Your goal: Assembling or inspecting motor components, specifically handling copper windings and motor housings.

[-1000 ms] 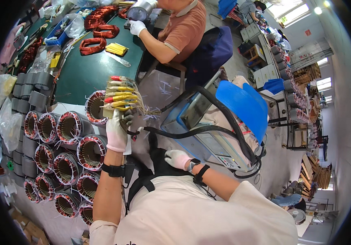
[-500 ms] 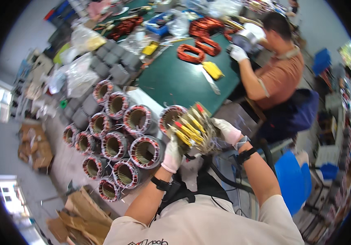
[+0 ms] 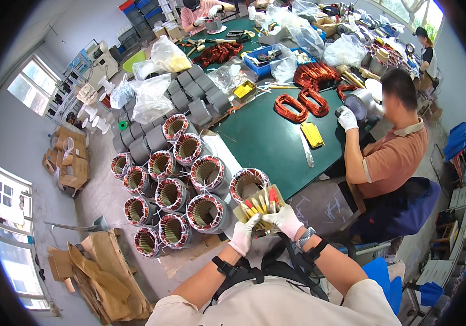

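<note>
Before my body, my left hand and my right hand, both in white gloves, close on a bundle of yellow-sleeved wire leads with some red tips. Flat tan, board-like pieces show behind the leads; exactly what they belong to is hard to make out. The fingers of both hands nearly meet at the bundle's near side. Just beyond it, partly covered, stands a motor stator with a laced red-and-white winding end. Another stator is to the left of my left hand.
Several more stators crowd the floor at left, near grey cylindrical housings. The green table holds copper coils, a yellow bundle and a white blade-like strip. A co-worker sits at right. Cardboard lies lower left.
My view has shifted, so the table and stators appear farther right and lower. My hands have come closer together on the bundle, the right hand moving in from its side.
</note>
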The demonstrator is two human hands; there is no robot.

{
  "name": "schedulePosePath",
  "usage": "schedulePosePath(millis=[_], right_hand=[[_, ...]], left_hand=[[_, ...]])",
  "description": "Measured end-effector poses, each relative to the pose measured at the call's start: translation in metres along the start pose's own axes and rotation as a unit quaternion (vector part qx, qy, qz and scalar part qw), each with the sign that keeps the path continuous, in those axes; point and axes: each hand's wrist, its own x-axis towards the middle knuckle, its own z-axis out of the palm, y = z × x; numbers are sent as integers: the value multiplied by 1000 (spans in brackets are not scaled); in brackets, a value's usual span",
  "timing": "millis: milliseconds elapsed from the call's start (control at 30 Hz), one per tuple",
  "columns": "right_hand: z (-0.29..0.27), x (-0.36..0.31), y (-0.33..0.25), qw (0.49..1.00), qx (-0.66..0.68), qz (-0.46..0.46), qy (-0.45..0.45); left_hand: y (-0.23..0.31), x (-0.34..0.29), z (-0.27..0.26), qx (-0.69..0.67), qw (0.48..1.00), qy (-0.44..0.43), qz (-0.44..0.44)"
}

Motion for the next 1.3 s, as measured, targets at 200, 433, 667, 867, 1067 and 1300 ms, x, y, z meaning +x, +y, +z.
schedulePosePath(millis=[200, 433, 667, 867, 1067, 1300], right_hand=[[-13, -71, -10, 977, -184, -75, 81], [-68, -131, -29, 994, 106, 29, -23], [-92, -153, 4, 990, 137, 21, 26], [-100, -152, 8, 991, 130, 11, 5], [-103, -151, -3, 976, 199, 14, -86], [-113, -143, -3, 965, 144, 3, -220]], left_hand=[[-18, -34, 26, 82, 994, -14, 75], [15, -54, 43, 201, 963, -178, 6], [-32, 40, -88, 658, 737, 97, 122], [-9, 56, -56, 659, 747, 83, 40], [49, -5, 47, 542, 827, -147, -5], [29, -16, 113, 269, 925, -267, -19]])
